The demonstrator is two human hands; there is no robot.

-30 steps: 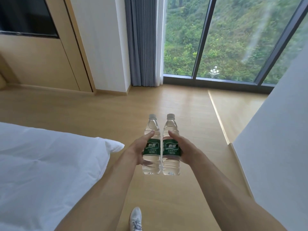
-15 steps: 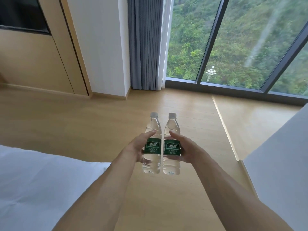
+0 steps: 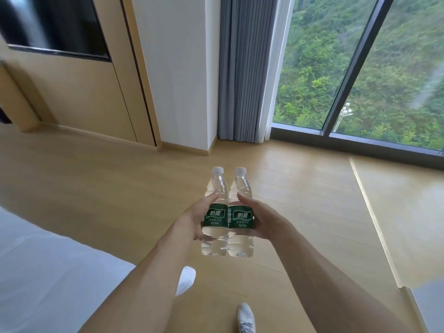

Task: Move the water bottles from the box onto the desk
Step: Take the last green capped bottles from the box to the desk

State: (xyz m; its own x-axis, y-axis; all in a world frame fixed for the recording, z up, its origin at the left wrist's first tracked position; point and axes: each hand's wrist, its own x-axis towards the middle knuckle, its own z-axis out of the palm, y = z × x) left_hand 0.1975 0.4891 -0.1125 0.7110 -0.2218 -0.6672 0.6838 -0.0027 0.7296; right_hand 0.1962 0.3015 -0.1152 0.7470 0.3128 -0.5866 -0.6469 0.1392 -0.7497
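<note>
Two clear plastic water bottles with green labels (image 3: 227,219), upright and touching, were carried mid-air above wooden floor (image 3: 120,188); left hand (image 3: 195,218) and right hand (image 3: 260,221) gripped them together, likely steadying pair. Counter not visible.

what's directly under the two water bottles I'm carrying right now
Only light wooden floor shows below the two clear plastic water bottles with green labels, which the left hand and right hand hold in the air. No desk or box is in view.

Two water bottles (image 3: 227,212) stood side by side at frame centre, touching. A bed (image 3: 48,272) lay lower left, a window (image 3: 360,68) upper right.
</note>
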